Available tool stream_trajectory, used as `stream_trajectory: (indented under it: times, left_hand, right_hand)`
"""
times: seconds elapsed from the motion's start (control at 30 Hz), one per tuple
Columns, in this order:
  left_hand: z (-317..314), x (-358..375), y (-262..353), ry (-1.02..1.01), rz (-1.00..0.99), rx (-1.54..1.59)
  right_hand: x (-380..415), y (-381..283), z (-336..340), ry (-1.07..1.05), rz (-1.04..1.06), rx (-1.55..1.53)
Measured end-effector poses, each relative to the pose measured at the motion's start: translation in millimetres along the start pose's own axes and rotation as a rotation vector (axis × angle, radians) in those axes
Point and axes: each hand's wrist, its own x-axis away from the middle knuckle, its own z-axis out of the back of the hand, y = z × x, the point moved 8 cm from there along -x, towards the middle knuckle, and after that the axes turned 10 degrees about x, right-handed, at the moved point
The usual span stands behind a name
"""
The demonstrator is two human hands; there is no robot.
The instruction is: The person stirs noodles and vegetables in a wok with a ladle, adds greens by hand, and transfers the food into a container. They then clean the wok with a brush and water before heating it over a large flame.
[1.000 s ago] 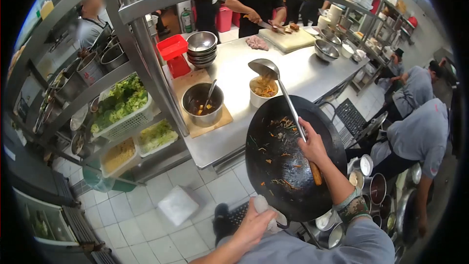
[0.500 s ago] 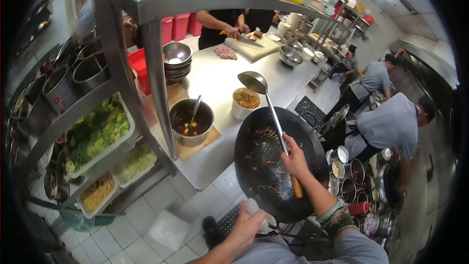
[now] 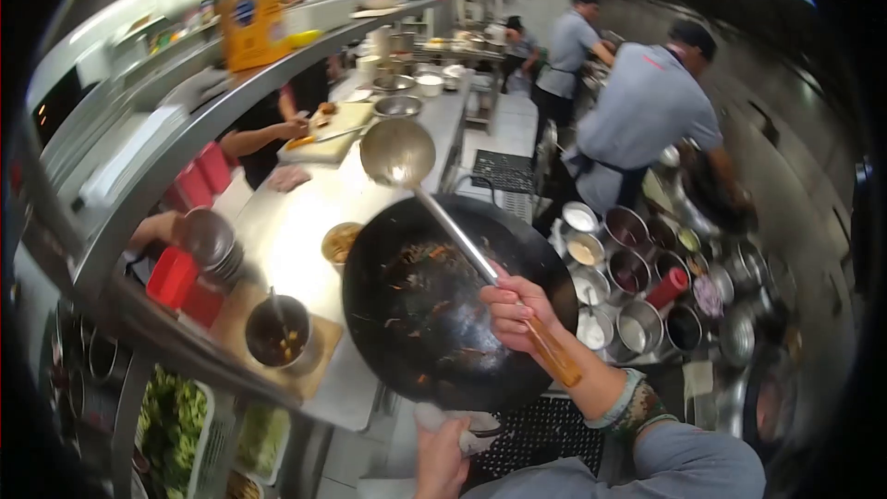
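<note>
My right hand (image 3: pixel 522 314) is closed around a ladle (image 3: pixel 453 231) with a wooden handle end. The ladle's round metal bowl points up and away, over the wok's far rim. My left hand (image 3: pixel 442 462) is closed on a white cloth (image 3: pixel 453 420) at the near edge of a large black wok (image 3: pixel 434 314); the wok's handle is mostly hidden under the cloth. Bits of vegetable and dark scraps cling to the wok's inside. A white bowl of noodle-like food (image 3: pixel 340 242) shows just left of the wok, partly covered by it.
A pot of dark sauce (image 3: pixel 279 328) stands on a wooden board to the left. Another person's hand (image 3: pixel 164 229) touches stacked metal bowls (image 3: pixel 214 245). Someone cuts on a board (image 3: pixel 337 129). Several ingredient pots (image 3: pixel 637 323) stand right; a co-worker in grey (image 3: pixel 642 120) bends beyond them.
My view has swung right, towards the ingredient pots and co-workers. Both hands keep their holds on the ladle and cloth. Another person's hand has appeared at the stacked bowls.
</note>
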Motion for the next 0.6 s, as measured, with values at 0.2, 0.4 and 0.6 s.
stream_trajectory:
  times: [0.2, 0.4, 0.6]
  left_hand:
    - [-88.2, -0.2, -27.9, -0.244, -0.275, -0.263]
    - [-180.3, 30.7, -145.1, -0.492, -0.134, -0.652]
    - [-277.5, 55.7, -346.4, -0.676, 0.606, -0.385]
  right_hand:
    - [206.3, -7.4, -46.2, 0.176, 0.140, 0.522]
    - [451.4, -25.1, 18.1, 0.580, 0.591, 0.566]
    - [648.9, -16.0, 45.0, 0.751, 0.946, 0.439]
